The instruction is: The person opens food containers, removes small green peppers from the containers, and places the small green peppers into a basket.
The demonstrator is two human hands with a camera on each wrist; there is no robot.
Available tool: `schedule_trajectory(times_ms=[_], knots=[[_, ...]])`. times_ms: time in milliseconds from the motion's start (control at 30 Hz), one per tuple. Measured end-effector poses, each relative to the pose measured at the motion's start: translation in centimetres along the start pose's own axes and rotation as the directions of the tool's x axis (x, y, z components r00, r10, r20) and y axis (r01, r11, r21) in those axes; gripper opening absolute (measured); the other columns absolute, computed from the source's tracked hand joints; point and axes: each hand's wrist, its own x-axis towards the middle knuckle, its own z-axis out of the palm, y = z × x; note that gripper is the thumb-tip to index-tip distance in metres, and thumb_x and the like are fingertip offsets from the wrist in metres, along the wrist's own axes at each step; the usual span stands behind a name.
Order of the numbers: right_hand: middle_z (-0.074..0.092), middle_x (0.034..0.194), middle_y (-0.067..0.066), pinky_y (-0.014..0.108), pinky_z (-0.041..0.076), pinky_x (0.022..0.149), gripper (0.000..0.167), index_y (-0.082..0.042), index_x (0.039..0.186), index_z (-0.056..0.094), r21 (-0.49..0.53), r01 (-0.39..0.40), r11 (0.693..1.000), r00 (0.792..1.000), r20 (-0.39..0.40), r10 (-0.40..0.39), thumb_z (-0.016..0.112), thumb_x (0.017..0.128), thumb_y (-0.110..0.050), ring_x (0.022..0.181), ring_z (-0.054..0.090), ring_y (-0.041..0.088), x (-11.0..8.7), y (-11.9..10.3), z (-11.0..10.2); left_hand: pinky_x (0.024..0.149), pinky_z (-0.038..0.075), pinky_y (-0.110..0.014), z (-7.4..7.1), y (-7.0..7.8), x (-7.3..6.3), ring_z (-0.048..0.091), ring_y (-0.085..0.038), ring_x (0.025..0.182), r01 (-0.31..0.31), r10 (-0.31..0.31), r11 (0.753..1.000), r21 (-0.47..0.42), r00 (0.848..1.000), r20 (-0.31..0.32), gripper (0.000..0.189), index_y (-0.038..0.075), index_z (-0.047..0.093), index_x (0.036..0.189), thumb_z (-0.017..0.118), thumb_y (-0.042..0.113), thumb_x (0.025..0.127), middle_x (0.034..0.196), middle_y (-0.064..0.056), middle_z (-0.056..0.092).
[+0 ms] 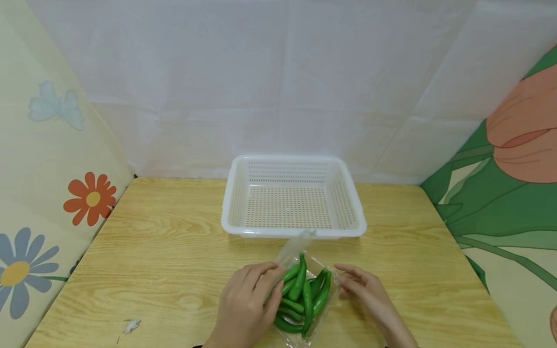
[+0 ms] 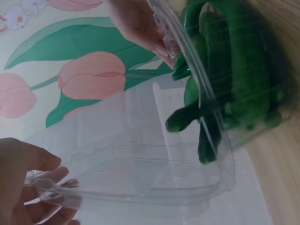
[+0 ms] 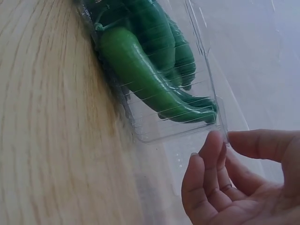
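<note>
A clear plastic clamshell box (image 3: 178, 135) on the wooden table holds several long green peppers (image 1: 308, 302). Its hinged clear lid (image 2: 140, 194) stands raised on the left side. At the lid's free edge, my left hand (image 1: 249, 303) pinches the plastic between thumb and fingers, as the left wrist view shows (image 2: 37, 187). On the opposite side, my right hand (image 3: 239, 180) pinches the box's rim near a corner with thumb and forefinger. In the head view the right hand (image 1: 367, 292) is beside the peppers, and the left hand partly hides the box.
A white perforated plastic basket (image 1: 287, 232) stands behind the box, near the back of the wooden table (image 1: 174, 232). A small whitish mark (image 1: 131, 326) shows at the table's front left. A white sheet (image 1: 278, 87) hangs behind, with flower-printed cloth on both sides.
</note>
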Motion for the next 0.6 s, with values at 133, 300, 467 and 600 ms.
schedule_trajectory(times_ms=[133, 300, 467, 600], knots=[[0.064, 0.099, 0.012, 0.026, 0.058, 0.077, 0.045, 0.012, 0.135, 0.050, 0.003, 0.003, 1.000, 1.000, -0.028, -0.003, 0.062, 0.095, -0.004, 0.081, 0.064, 0.014, 0.0, -0.3, 0.1, 0.069, 0.057, -0.035, -0.4, -0.1, 0.0, 0.067, -0.021, 0.084, 0.009, -0.008, 1.000, 0.018, 0.999, -0.032, 0.026, 0.007, 0.074, 0.103, 0.052, 0.022, 0.100, 0.104, -0.007, 0.071], [0.065, 0.108, 0.017, 0.024, 0.056, 0.082, 0.046, 0.009, 0.134, 0.052, -0.030, 0.037, 0.999, 0.998, -0.041, -0.038, 0.065, 0.093, -0.007, 0.090, 0.065, 0.013, -0.1, -0.6, 0.3, 0.071, 0.057, -0.037, -0.9, -0.4, -0.4, 0.068, -0.023, 0.086, 0.035, -0.033, 0.999, 0.036, 0.998, -0.054, 0.029, 0.006, 0.074, 0.105, 0.053, 0.024, 0.099, 0.108, -0.007, 0.071], [0.066, 0.112, 0.018, 0.020, 0.053, 0.085, 0.045, 0.008, 0.132, 0.054, -0.061, 0.080, 0.995, 0.996, -0.044, -0.082, 0.067, 0.092, -0.007, 0.093, 0.064, 0.009, -0.1, -0.5, 0.4, 0.071, 0.057, -0.037, -1.4, -0.3, -1.1, 0.068, -0.023, 0.086, 0.074, -0.071, 0.996, 0.044, 0.995, -0.066, 0.032, 0.003, 0.075, 0.107, 0.053, 0.026, 0.099, 0.108, -0.007, 0.072], [0.066, 0.112, 0.020, 0.019, 0.052, 0.086, 0.044, 0.011, 0.132, 0.053, -0.064, 0.112, 0.992, 0.994, 0.014, -0.111, 0.065, 0.092, -0.004, 0.095, 0.064, 0.008, 0.0, -0.3, 0.4, 0.073, 0.057, -0.038, -1.5, -0.4, -1.6, 0.068, -0.024, 0.086, 0.098, -0.093, 0.994, 0.053, 0.991, -0.094, 0.034, 0.001, 0.074, 0.109, 0.053, 0.027, 0.100, 0.107, -0.008, 0.072]])
